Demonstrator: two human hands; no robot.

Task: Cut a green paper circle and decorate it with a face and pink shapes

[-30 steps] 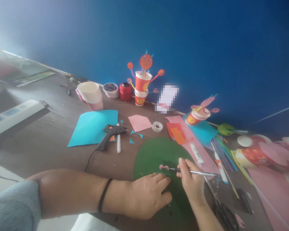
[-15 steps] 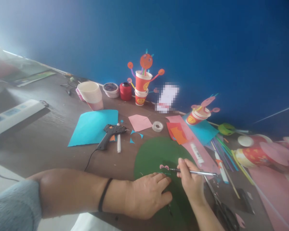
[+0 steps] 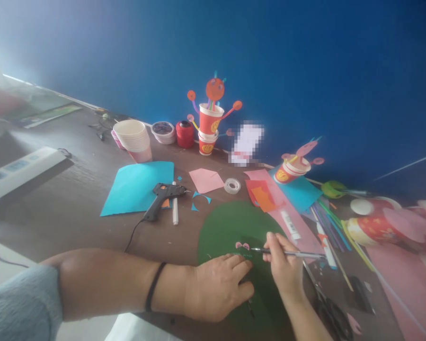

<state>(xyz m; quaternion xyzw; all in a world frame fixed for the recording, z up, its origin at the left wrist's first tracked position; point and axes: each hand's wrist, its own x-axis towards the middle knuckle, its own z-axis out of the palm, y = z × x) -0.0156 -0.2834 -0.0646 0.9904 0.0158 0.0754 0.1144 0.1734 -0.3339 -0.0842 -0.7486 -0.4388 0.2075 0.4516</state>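
My left hand [image 3: 222, 284] lies palm down on a round green mat [image 3: 220, 225], its fingers stretched out. A thin dark tip [image 3: 251, 310] pokes out below its thumb; the rest of that thing is hidden. In a pinch, my right hand [image 3: 284, 265] holds a slim pen [image 3: 305, 254] almost level, pointing left. The pen's tip is just right of two small pink paper pieces [image 3: 242, 246] with dark marks, apart from them. Those pieces sit on the mat just above my left fingertips.
A black glue gun [image 3: 159, 201] rests by blue paper [image 3: 128, 184] and a white marker [image 3: 175, 208]. Behind are stacked paper cups [image 3: 133, 135], a red cup figure [image 3: 211, 121] and a tape roll [image 3: 232, 186]. Scissors [image 3: 332, 312] and pink paper [image 3: 301, 227] lie to the right.
My right hand has drawn the pen slightly right, so its tip is a little farther from the pink pieces. The left hand has stayed in place.
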